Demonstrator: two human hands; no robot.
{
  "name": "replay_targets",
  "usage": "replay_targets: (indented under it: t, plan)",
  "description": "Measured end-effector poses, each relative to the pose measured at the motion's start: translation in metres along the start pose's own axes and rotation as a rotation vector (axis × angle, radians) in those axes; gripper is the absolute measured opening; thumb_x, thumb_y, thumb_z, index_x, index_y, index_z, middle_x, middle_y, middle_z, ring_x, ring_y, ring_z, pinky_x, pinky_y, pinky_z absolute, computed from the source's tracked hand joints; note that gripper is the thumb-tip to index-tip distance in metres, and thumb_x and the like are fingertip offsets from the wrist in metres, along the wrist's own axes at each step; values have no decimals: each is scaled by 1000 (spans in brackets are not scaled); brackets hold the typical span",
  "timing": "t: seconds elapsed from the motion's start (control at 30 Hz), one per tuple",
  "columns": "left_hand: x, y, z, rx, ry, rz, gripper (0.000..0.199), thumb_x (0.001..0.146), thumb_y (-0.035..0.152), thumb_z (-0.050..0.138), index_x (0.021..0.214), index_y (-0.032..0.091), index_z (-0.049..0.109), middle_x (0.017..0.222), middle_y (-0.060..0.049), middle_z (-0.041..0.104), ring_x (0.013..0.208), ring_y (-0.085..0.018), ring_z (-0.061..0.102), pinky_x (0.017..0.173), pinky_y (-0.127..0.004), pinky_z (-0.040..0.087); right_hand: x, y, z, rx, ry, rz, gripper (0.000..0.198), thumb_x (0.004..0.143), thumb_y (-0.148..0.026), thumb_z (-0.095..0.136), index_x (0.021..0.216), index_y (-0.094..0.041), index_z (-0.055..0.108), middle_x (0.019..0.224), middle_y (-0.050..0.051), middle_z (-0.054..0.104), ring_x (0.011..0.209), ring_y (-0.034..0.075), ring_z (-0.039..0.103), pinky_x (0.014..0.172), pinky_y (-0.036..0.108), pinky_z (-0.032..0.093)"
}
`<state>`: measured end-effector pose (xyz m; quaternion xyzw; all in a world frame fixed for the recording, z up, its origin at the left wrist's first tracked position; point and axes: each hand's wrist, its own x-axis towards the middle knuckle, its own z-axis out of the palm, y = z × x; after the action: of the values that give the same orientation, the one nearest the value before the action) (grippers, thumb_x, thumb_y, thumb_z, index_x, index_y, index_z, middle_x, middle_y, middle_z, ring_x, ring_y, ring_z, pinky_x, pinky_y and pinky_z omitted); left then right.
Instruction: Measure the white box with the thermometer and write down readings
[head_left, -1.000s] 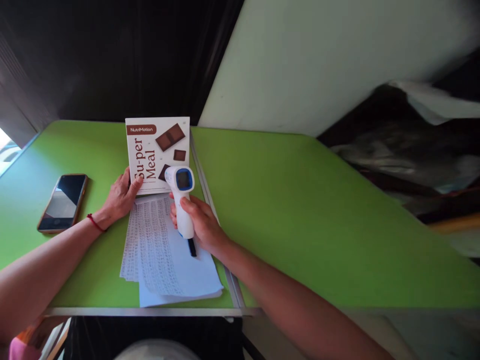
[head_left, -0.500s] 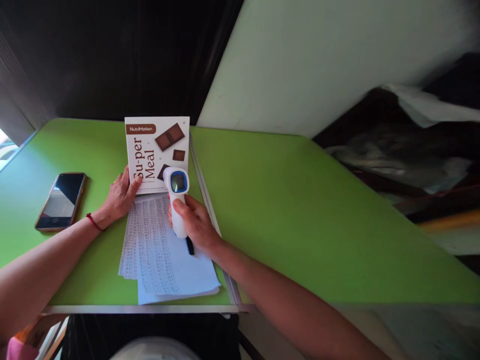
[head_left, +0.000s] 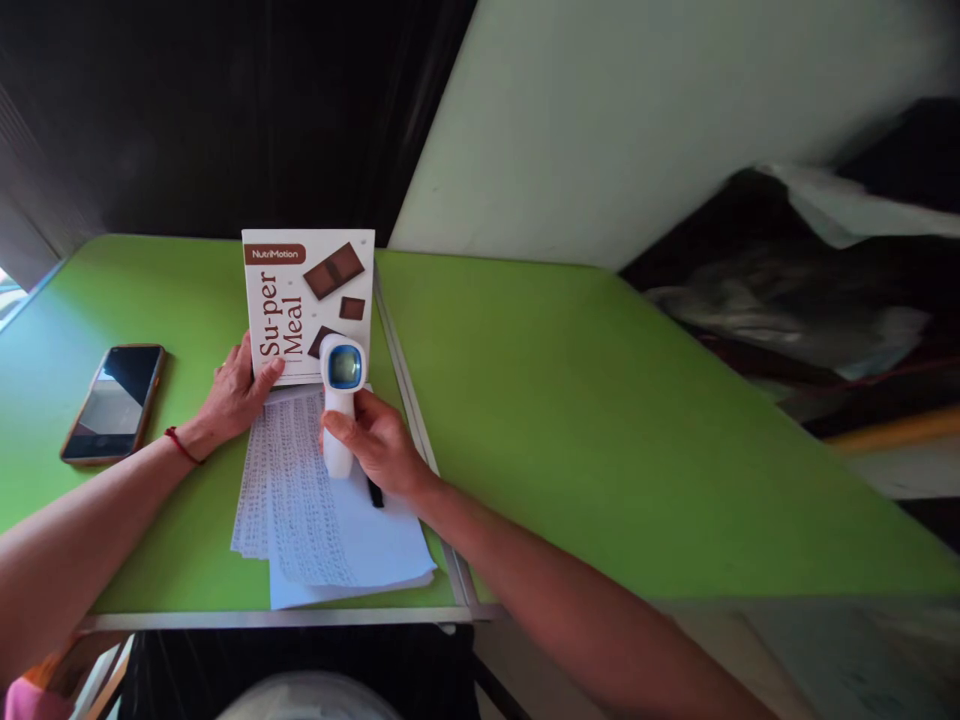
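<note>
My left hand (head_left: 238,388) grips the lower left edge of a white box (head_left: 307,305) printed "NutriMotion Su-per Meal", its thumb on the front and its other fingers behind. The box stands upright on the green table. A white infrared thermometer (head_left: 339,420) with a blue-rimmed screen is wrapped in the fingers of my right hand (head_left: 377,440). It is held upright just before the box's lower right corner, and its screen is lit. Below lie handwritten sheets of paper (head_left: 341,530). A black pen (head_left: 376,493) rests on them, partly hidden by my right hand.
A phone (head_left: 112,404) in an orange-brown case lies at the left of the green table (head_left: 600,430). A metal seam (head_left: 409,400) runs across the tabletop. Behind are a dark panel and a pale wall (head_left: 600,120); crumpled plastic (head_left: 795,310) sits at the right.
The thermometer has turned slightly in my right hand, and its dark screen is now lit. The whole view has shifted a little; my left hand keeps its hold on the box.
</note>
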<state>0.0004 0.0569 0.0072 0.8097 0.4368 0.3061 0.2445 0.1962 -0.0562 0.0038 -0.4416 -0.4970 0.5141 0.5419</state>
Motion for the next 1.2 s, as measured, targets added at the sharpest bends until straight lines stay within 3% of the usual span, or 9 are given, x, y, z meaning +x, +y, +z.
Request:
replay_targets:
  t: [1.2]
  plan:
    - [0, -4, 2, 21, 18, 15, 62, 100, 70, 41, 137, 23, 55, 135, -16, 65, 125, -40, 60, 106, -67, 50, 1, 0, 0, -19, -13, -36, 47, 76, -62, 81, 91, -25, 56, 74, -4, 57, 65, 14, 54, 59, 31, 48]
